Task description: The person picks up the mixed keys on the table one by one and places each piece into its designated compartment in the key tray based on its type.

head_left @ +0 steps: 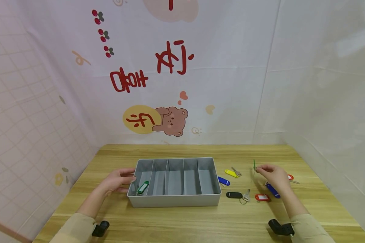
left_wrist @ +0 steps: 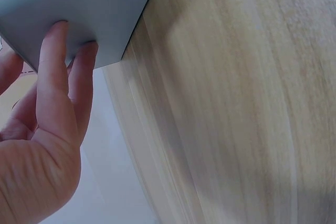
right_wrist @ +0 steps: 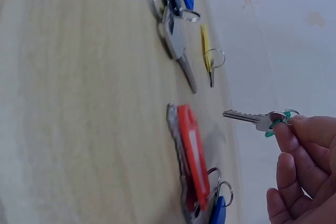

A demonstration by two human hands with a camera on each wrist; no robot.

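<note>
A grey divided box [head_left: 174, 201] stands on the table, with a green key tag [head_left: 143, 187] in its leftmost compartment. My left hand [head_left: 119, 180] grips the box's left end; in the left wrist view, fingertips [left_wrist: 90, 46] press on the outer wall. Off to the right, my right hand [head_left: 275, 175] pinches a key with a green tag [head_left: 254, 164] above the table. In the right wrist view the key's metal blade [right_wrist: 244, 116] points away from the fingers, and the green tag is mostly hidden by them.
Between box and right hand lie a yellow-tagged key [head_left: 231, 173], a blue tag [head_left: 223, 181] and a black-tagged key [head_left: 234, 195]. A red tag [head_left: 262, 197], another blue tag [head_left: 272, 190] and another red tag [head_left: 290, 177] lie around the right forearm. A printed curtain [head_left: 231, 84] hangs behind.
</note>
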